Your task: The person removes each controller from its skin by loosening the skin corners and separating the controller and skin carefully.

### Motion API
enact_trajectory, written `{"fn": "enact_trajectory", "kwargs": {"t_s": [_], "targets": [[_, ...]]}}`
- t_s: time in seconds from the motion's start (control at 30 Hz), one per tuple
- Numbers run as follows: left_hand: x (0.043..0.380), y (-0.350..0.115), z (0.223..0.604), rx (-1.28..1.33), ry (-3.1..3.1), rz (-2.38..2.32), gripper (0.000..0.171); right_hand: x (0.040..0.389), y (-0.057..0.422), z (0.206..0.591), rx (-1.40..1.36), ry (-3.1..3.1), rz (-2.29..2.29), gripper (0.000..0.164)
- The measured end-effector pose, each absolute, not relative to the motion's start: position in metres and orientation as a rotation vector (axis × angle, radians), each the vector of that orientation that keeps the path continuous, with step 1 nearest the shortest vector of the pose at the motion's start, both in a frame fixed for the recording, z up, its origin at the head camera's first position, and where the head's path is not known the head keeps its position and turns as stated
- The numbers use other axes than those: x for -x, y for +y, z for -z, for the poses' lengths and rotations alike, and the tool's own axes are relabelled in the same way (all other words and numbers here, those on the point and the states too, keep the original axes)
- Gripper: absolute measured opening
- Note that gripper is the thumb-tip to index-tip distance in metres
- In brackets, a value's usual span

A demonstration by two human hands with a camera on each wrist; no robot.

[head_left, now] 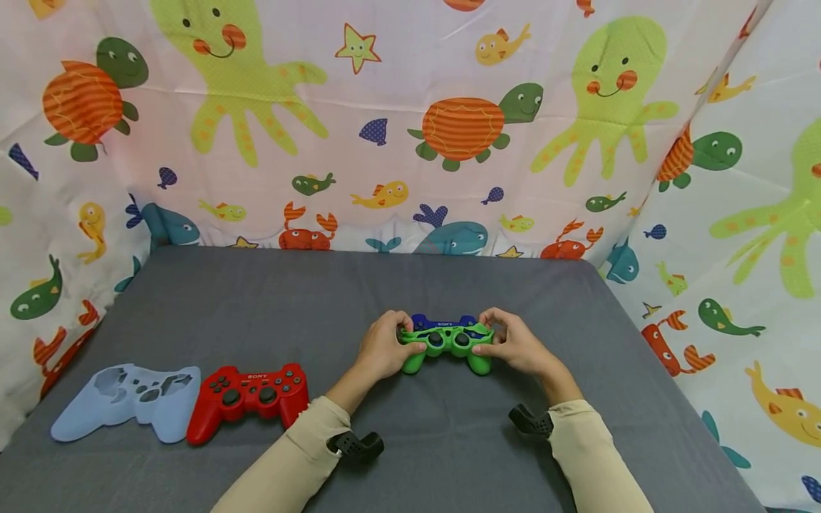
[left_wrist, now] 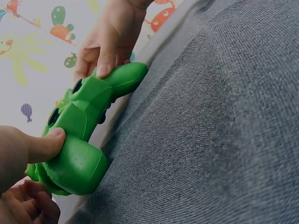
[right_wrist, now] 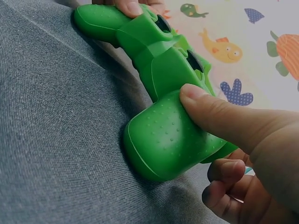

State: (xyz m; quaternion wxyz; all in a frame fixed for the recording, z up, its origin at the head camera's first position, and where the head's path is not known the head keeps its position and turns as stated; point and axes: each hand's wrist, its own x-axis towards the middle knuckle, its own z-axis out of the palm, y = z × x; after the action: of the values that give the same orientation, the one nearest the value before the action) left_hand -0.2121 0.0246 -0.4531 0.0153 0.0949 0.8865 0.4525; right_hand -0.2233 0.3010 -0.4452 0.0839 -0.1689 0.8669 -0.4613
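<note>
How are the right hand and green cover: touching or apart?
Touching: the right wrist view shows the right hand, thumb resting on the green cover.

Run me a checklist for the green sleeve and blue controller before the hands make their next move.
1. Left hand on the green sleeve: ok, thumb on its front.
2. Right hand on the opposite side: ok, thumb on the front too.
3. Green sleeve covering all of the blue controller: not ok, the blue top edge is exposed.
4. Both thumbsticks showing through: ok.
5. Fit across the back: cannot tell, hidden.
6. Red controller and light-blue sleeve apart from both hands: ok.
</note>
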Motion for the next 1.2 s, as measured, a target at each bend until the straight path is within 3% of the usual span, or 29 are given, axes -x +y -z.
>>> {"fn": "enact_trajectory", "kwargs": {"t_s": [0.2,0.5,0.8,1.0,1.2], "targets": [[0.21,0.028,0.453,-0.258,2.769,-1.369,0.03,0.221,0.301,0.449,0.519,2.615,1.404,0.029],[0.208,0.032,0.454,-0.298,2.832,-1.323,0.027,0.222,0.302,0.451,0.544,2.545,1.456,0.039],[0.2,0.042,0.45,-0.486,2.867,-1.319,0.03,0.221,0.304,0.448,0.615,2.461,1.477,0.032],[0.199,0.046,0.446,-0.434,2.85,-1.478,0.013,0.22,0.299,0.442,0.713,2.501,1.448,0.027],[0.201,0.048,0.443,-0.242,2.674,-1.615,0.016,0.219,0.294,0.443,0.733,2.532,1.424,0.026]]}}
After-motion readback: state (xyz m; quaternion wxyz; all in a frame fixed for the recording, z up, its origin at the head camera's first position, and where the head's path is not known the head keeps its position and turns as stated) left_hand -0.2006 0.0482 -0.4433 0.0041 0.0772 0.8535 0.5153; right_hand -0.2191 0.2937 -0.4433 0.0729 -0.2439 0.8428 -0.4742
